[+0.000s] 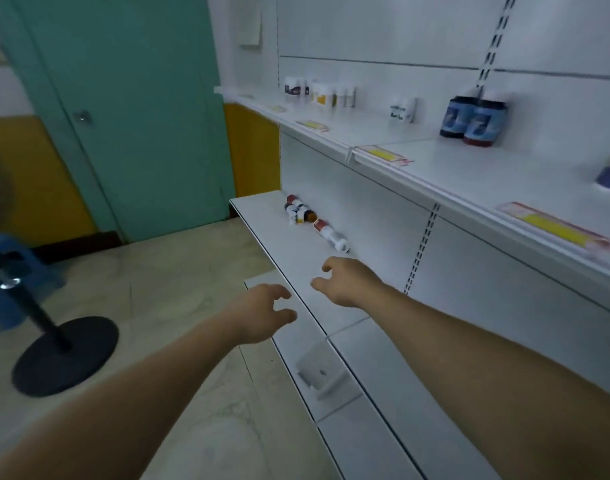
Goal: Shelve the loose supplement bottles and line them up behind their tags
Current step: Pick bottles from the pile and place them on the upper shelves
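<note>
Several loose supplement bottles point(300, 211) lie on their sides at the far end of the lower white shelf point(279, 244). A longer white bottle with a red cap point(331, 234) lies nearest to me. My right hand point(348, 280) hovers over the lower shelf just short of that bottle, fingers loosely curled and holding nothing. My left hand point(262, 311) is at the shelf's front edge, fingers spread and empty. On the upper shelf point(435, 168) stand white bottles point(319, 93), a white box point(402, 110) and two dark blue-labelled bottles point(475, 121), behind yellow price tags point(383, 154).
A teal door point(130, 116) closes off the far end of the aisle. A black round stand base point(66, 355) sits on the tiled floor at left, with a blue stool point(16, 268) behind it. A small clear tag holder point(320, 372) sticks out from the lower shelf edge.
</note>
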`<state>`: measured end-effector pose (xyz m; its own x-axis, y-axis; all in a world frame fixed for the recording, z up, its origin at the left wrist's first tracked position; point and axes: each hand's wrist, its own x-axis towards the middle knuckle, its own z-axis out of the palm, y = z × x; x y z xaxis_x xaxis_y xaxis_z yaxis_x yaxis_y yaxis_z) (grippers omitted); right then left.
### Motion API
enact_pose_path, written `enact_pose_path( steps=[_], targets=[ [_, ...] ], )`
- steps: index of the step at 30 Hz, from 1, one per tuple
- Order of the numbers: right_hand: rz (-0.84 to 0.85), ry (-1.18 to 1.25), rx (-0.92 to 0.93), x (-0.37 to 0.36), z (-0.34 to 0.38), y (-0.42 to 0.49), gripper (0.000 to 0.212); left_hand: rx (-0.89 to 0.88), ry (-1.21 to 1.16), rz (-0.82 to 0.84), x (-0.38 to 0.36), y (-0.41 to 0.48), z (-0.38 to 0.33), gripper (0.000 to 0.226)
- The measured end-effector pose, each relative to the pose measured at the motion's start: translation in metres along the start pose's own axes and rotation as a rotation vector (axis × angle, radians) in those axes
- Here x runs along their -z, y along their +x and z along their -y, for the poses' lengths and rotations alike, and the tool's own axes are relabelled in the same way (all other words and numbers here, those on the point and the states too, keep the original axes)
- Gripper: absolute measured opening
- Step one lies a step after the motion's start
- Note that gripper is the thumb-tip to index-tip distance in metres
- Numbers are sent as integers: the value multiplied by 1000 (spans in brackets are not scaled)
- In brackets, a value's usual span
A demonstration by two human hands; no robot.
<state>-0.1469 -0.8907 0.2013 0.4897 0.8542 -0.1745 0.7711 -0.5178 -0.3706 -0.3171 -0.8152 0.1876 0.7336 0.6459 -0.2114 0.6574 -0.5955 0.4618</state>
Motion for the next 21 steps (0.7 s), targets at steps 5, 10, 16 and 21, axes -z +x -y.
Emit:
enact_pose_path(
  steps=[5,10,16,21],
  targets=[
    [-27,72,-102,-30,31,120,57,-69,-11,70,29,108,64,51],
    [-33,54,-255,-36,55,227,57,-152,65,202,69,207,119,52],
    [-68,65,-405,-40,42,331,58,-203,74,303,103,338,148,50],
    [-146,135,-550,-46,9,425,57,-258,117,364,101,448,164,50]
  ],
)
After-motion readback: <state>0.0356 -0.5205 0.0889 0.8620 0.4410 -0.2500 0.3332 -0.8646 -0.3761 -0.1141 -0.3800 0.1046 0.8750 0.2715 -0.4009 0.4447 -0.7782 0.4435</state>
